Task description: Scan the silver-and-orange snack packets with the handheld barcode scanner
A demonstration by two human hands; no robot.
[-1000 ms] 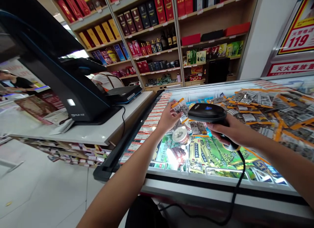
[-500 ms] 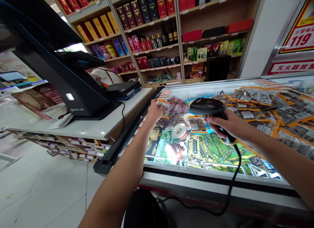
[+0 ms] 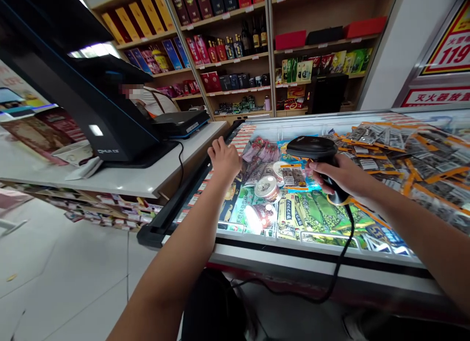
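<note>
My right hand (image 3: 343, 177) grips the handle of a black barcode scanner (image 3: 312, 147), whose cable hangs down over the front edge. Just left of the scanner head, an orange-edged snack packet (image 3: 293, 178) lies on the glass top of a freezer (image 3: 257, 250). At the freezer's left side, my left hand (image 3: 224, 159) is raised with its fingers loosely bent and apart, and no packet shows in it. To the right of the scanner spreads a heap of similar packets (image 3: 382, 140).
Beneath the glass are ice-cream tubs (image 3: 267, 188) and green bags (image 3: 316, 211). On the left, a white counter (image 3: 128, 182) carries a black checkout terminal (image 3: 121, 130). Behind it, a person (image 3: 157, 101) is partly visible. Stocked shelves (image 3: 235, 61) line the back wall.
My left hand has moved slightly left and its fingers have loosened; the packet seen in it earlier no longer shows. My right hand still grips the scanner. The view has tilted down a little.
</note>
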